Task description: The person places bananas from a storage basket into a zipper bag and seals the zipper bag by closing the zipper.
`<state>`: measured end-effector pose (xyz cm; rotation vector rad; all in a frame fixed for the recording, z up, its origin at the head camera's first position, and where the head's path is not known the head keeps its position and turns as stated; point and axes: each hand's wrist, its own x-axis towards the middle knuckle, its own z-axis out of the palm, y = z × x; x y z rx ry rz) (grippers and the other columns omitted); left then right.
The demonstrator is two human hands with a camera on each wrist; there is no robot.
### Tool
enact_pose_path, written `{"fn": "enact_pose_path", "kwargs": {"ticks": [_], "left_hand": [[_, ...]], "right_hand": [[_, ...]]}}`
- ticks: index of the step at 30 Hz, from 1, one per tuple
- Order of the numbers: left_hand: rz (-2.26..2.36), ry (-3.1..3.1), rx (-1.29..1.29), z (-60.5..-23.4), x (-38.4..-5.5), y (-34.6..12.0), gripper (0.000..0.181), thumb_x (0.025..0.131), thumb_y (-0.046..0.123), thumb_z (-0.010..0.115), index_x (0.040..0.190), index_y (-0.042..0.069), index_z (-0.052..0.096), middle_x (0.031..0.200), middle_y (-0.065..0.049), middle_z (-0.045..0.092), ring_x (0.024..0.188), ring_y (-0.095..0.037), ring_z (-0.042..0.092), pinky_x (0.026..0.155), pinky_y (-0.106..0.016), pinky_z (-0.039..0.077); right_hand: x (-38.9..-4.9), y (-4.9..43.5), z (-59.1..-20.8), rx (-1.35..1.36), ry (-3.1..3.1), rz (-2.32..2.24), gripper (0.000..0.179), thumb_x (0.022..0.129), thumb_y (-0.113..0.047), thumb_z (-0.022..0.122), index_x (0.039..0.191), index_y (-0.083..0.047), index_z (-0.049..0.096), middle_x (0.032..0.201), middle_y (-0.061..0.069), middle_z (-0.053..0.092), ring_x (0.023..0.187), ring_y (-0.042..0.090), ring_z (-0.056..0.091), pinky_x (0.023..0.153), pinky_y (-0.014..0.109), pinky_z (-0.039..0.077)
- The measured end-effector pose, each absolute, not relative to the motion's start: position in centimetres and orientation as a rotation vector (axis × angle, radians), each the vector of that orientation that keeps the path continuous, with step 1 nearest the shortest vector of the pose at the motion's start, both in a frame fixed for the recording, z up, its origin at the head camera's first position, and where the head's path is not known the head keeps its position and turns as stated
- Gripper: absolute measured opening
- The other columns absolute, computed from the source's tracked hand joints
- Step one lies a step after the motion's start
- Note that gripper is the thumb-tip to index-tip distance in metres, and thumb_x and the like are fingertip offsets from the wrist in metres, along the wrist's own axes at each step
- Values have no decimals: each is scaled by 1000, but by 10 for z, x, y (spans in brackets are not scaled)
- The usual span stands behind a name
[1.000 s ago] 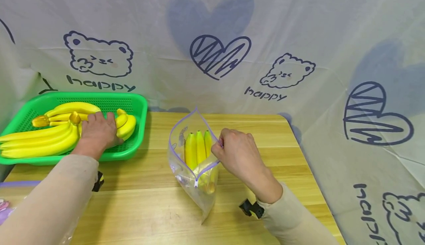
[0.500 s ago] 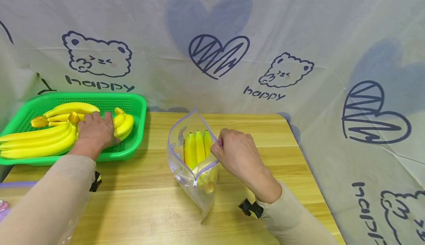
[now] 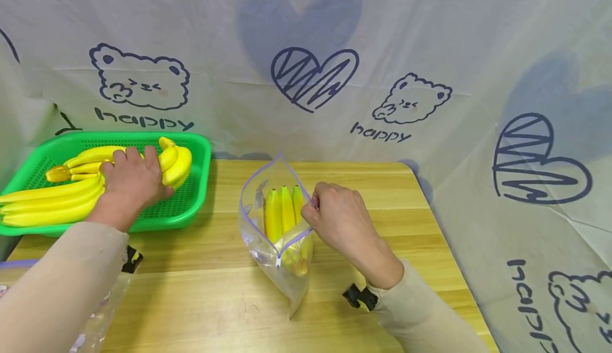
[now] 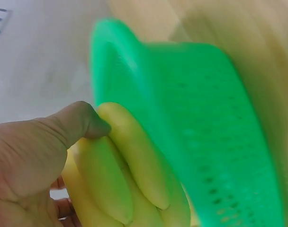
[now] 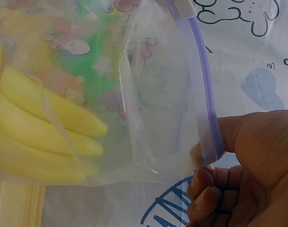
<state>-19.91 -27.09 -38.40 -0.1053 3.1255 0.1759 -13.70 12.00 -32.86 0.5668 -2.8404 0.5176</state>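
At left of frame, the left hand (image 3: 131, 180) grips a banana bunch (image 3: 176, 164), curled round it, in the right end of the green basket (image 3: 162, 223); whether those touch is hard to tell. Mid-frame, the right hand (image 3: 341, 215) pinches a clear bag (image 3: 287, 281) holding another bunch (image 3: 286, 212).

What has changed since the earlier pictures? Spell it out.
The left hand and the banana bunch it grips have shifted up and slightly left in the head view, apparently rising in the green basket. The right hand still pinches the zip bag by its edge, bananas inside.
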Motion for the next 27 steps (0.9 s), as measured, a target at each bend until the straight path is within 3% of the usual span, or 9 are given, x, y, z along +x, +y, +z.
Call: {"fn": "enact_pose_path", "kwargs": {"ticks": [9, 13, 18, 23, 27], "left_hand": [[231, 3166, -112, -339, -174, -242, 86, 82, 44, 85, 119, -14, 34, 101, -38, 39, 98, -59, 36, 83, -71, 37], [256, 3265, 8, -324, -158, -228, 78, 80, 46, 83, 106, -13, 39, 92, -32, 43, 84, -51, 42, 64, -58, 42], [289, 3362, 163, -305, -138, -209, 68, 76, 43, 83, 93, -6, 40, 81, -23, 44, 69, -41, 43, 48, -45, 37], [344, 3268, 164, -278, -120, -189, 66, 78, 50, 82, 95, -1, 43, 82, -19, 47, 69, -35, 46, 47, -41, 37], [438, 3130, 158, -255, -109, -173, 72, 80, 60, 79, 108, 1, 48, 89, -15, 51, 70, -29, 51, 51, -38, 39]], "right_hand": [[-139, 122, -329, 554, -2841, 555, 17, 82, -7, 60, 68, -14, 54, 61, -1, 51, 53, 17, 48, 52, 31, 41], [-139, 121, -330, 547, -2842, 573, 16, 82, -6, 60, 69, -13, 54, 62, -1, 52, 54, 17, 49, 53, 31, 42], [-139, 121, -331, 540, -2839, 573, 15, 81, -7, 61, 69, -13, 54, 63, 0, 53, 55, 18, 50, 53, 32, 43], [-138, 119, -330, 536, -2843, 573, 15, 82, -8, 62, 70, -13, 55, 63, -1, 53, 56, 18, 50, 54, 32, 44], [-138, 118, -330, 531, -2847, 585, 15, 83, -8, 62, 70, -13, 55, 63, -1, 53, 55, 18, 50, 54, 32, 44]]}}
